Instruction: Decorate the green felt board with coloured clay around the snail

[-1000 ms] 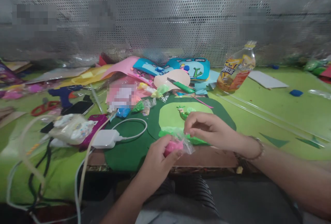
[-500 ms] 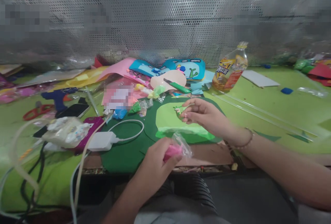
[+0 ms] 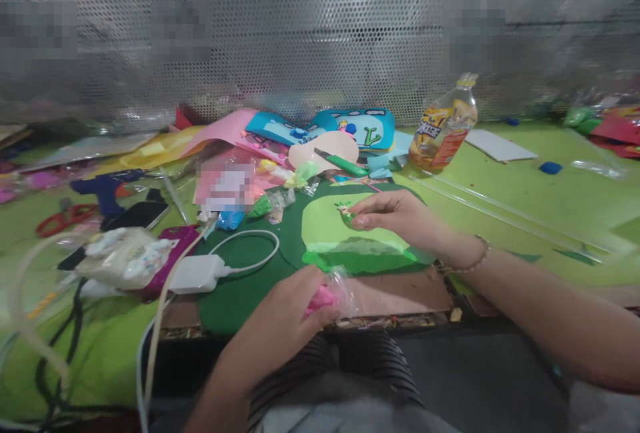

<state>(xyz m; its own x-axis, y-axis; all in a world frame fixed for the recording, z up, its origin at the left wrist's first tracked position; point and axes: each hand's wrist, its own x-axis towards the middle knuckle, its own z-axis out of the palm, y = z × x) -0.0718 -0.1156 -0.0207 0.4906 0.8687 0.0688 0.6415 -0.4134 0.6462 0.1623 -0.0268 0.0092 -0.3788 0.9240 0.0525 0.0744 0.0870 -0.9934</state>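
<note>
My left hand (image 3: 287, 306) is closed round a lump of pink modelling clay (image 3: 321, 298) in clear plastic wrap, just off the table's front edge. My right hand (image 3: 400, 218) reaches over a light green panel (image 3: 317, 226) with its thumb and fingertips pinched together. Those fingertips meet the right side of a small green and white clay figure (image 3: 343, 208) on the panel; whatever is between them is hidden. A bright green wavy strip (image 3: 350, 260) runs along the panel's lower edge. Beneath lies a dark green sheet (image 3: 230, 303).
Behind the panel are a green utility knife (image 3: 347, 166) and decorated blue pieces (image 3: 370, 123). A drink bottle (image 3: 443, 130) stands tilted at the back right. Leftward lie a white charger (image 3: 196, 274) with cables, a phone (image 3: 137, 216), a blue glue gun (image 3: 107, 190) and red scissors (image 3: 65, 218).
My right fingertips have lowered slightly and closed in at the figure. My left hand has shifted a little left and down with the pink modelling clay.
</note>
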